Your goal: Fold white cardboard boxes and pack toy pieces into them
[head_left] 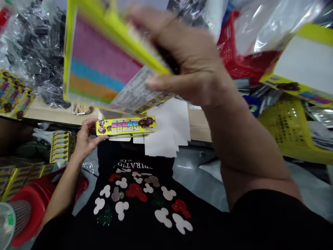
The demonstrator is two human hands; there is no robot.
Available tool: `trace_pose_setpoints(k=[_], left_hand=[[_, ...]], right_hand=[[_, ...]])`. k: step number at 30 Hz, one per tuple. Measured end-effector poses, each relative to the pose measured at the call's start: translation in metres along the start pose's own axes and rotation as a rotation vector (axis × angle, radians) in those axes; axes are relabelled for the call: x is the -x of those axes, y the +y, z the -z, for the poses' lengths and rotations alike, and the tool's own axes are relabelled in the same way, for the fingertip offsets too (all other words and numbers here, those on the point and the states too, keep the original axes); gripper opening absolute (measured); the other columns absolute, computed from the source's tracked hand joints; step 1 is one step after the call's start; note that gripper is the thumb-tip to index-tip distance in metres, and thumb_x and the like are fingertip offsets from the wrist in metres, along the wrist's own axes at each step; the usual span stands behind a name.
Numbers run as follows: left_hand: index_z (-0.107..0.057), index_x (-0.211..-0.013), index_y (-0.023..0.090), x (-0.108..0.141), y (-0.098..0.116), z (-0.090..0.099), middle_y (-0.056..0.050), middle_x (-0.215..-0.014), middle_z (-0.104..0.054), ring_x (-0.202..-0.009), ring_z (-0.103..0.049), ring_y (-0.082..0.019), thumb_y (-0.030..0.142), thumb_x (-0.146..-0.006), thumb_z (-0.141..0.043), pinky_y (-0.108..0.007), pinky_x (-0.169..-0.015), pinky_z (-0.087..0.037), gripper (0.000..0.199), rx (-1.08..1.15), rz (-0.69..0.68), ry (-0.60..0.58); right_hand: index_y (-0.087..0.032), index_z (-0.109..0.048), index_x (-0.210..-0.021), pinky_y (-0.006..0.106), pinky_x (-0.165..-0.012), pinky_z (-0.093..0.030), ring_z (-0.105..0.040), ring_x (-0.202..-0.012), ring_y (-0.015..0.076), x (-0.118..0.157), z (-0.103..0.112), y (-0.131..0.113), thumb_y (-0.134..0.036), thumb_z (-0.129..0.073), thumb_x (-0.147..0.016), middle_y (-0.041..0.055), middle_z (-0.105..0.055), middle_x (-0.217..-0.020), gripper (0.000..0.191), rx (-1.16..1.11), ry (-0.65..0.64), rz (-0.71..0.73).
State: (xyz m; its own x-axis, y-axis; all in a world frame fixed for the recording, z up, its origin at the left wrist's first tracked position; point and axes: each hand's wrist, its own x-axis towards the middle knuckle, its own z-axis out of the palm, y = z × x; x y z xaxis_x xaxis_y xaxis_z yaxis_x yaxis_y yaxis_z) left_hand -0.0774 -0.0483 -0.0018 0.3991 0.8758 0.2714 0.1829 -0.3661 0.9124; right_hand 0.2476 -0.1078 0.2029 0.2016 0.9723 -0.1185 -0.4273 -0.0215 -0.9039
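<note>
Aloft, right hand grips carton; left hand, box.

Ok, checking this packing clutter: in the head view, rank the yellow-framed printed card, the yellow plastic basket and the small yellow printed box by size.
Largest: the yellow-framed printed card, though nearness to the camera may inflate it. Next: the yellow plastic basket, partly cut off. Smallest: the small yellow printed box.

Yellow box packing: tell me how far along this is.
Done: yellow printed boxes sit stacked at lower left, apparently finished. In hand: the left hand holds a small yellow box, and the right hand grips a large yellow-edged printed sheet. Still left, it seems: white flat card blanks on the wooden table; their number cannot be told.
</note>
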Motion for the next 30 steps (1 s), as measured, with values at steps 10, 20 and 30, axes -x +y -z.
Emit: trace_pose_setpoints(k=[10,20,30], left_hand=[[-0.057,-0.131,0.025,0.01,-0.012,-0.012,-0.01,-0.129,-0.07,-0.116,-0.075,-0.028,0.044,-0.067,-0.104,-0.043,-0.103,-0.063,0.081,0.086,0.006,0.01],[-0.054,-0.134,0.021,0.0,-0.005,-0.013,-0.02,-0.151,-0.061,-0.134,-0.066,-0.031,0.044,-0.081,-0.094,-0.043,-0.114,-0.054,0.07,0.1,-0.06,-0.056],[-0.056,-0.12,0.024,0.006,-0.01,-0.02,-0.014,-0.142,-0.066,-0.131,-0.066,-0.028,0.043,-0.068,-0.103,-0.036,-0.106,-0.056,0.073,0.333,0.053,-0.133]], right_hand=[[-0.007,-0.073,-0.084,-0.002,-0.061,-0.03,-0.061,-0.133,0.0181,-0.049,-0.039,-0.02,-0.031,-0.003,-0.091,0.0015,-0.075,-0.134,0.074,0.672,-0.18,-0.371],[-0.044,-0.086,-0.112,0.02,-0.088,-0.055,-0.06,-0.143,0.02,-0.051,-0.002,-0.048,-0.037,-0.04,-0.105,-0.0271,-0.073,-0.127,0.048,1.217,-0.334,0.462],[-0.023,-0.071,-0.144,0.016,-0.069,-0.058,-0.075,-0.116,0.0279,-0.107,-0.026,-0.02,-0.019,-0.061,-0.093,-0.0072,-0.081,-0.121,0.053,1.287,-0.607,-0.074]])
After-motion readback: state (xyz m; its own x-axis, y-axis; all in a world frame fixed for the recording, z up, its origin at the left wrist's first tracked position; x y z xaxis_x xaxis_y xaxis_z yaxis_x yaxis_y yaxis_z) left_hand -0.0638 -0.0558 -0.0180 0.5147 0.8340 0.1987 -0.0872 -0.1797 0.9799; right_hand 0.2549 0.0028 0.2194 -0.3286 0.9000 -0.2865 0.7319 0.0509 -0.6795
